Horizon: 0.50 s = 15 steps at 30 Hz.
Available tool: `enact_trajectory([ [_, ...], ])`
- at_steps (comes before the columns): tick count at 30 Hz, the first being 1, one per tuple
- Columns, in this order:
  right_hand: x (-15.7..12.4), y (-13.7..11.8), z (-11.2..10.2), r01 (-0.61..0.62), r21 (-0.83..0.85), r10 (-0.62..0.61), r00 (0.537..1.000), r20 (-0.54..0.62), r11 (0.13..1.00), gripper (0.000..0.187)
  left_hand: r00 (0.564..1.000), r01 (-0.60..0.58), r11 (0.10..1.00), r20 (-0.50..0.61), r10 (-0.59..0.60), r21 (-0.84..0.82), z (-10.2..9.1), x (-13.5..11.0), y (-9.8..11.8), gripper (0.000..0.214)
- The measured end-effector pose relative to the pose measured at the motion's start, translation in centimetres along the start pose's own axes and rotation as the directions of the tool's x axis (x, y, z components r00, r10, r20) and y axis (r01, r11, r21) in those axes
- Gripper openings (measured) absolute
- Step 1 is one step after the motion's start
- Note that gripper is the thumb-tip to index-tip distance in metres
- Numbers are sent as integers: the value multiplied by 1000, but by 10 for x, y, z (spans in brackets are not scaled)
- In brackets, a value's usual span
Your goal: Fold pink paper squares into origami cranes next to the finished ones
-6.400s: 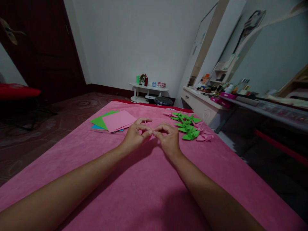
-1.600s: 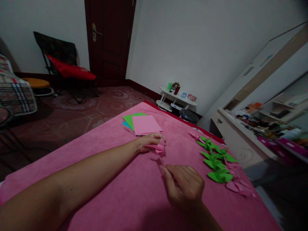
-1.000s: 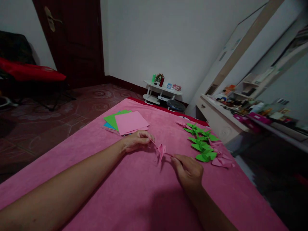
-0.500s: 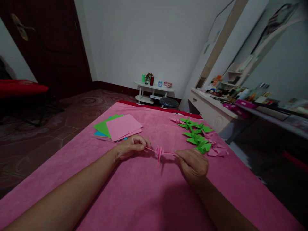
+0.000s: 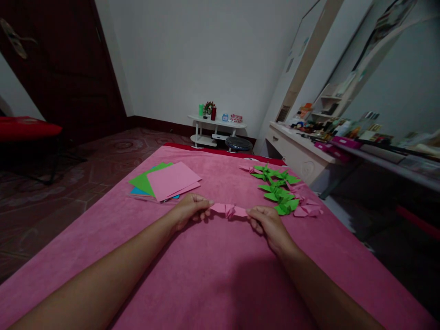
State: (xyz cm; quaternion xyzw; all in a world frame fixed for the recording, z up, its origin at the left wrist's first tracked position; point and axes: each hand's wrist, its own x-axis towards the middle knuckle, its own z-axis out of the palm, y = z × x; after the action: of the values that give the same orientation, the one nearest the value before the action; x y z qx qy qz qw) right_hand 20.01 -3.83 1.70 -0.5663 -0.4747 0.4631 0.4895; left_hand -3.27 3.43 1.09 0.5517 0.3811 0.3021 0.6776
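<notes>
A pink origami crane (image 5: 229, 210) is stretched between my two hands, just above the pink cloth (image 5: 192, 275). My left hand (image 5: 192, 211) pinches its left tip between thumb and fingers. At the opposite tip, my right hand (image 5: 266, 224) is closed in a similar pinch. The crane's broad flat parts spread out to both sides of a small folded middle. Beyond my right hand lie several green paper cranes (image 5: 280, 195) with pink paper cranes (image 5: 307, 208) beside them. A stack of square paper (image 5: 175, 178), pink, green and blue, rests past my left hand.
A low white stand (image 5: 216, 121) with small items is against the far wall. On the right, a white dressing table (image 5: 302, 153) carries bottles and boxes below a mirror. A red seat (image 5: 27, 128) stands at the left near a dark door (image 5: 62, 59).
The crane has turned between my hands, from narrow edges with a part pointing down to broad pink faces showing. My hands have rotated with it, and the view has shifted slightly.
</notes>
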Motion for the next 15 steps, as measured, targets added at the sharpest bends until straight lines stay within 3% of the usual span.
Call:
enact_trajectory([
  [3, 7, 6, -7, -101, 47, 100, 995, 18, 994, 23, 997, 51, 994, -66, -45, 92, 5, 1, 2, 35],
  [7, 12, 9, -11, -200, 24, 199, 979, 40, 979, 23, 998, 50, 971, -59, -37, 233, 9, 0, 0, 36],
  [12, 15, 10, -8, -229, -30, 230, 973, 35, 973, 21, 994, -14, 894, -89, 60, 448, 14, 3, -7, 29],
  [15, 15, 11, -6, -227, -57, 229, 973, 29, 972, 21, 994, 4, 871, -96, 49, 492, 15, 6, -10, 25],
])
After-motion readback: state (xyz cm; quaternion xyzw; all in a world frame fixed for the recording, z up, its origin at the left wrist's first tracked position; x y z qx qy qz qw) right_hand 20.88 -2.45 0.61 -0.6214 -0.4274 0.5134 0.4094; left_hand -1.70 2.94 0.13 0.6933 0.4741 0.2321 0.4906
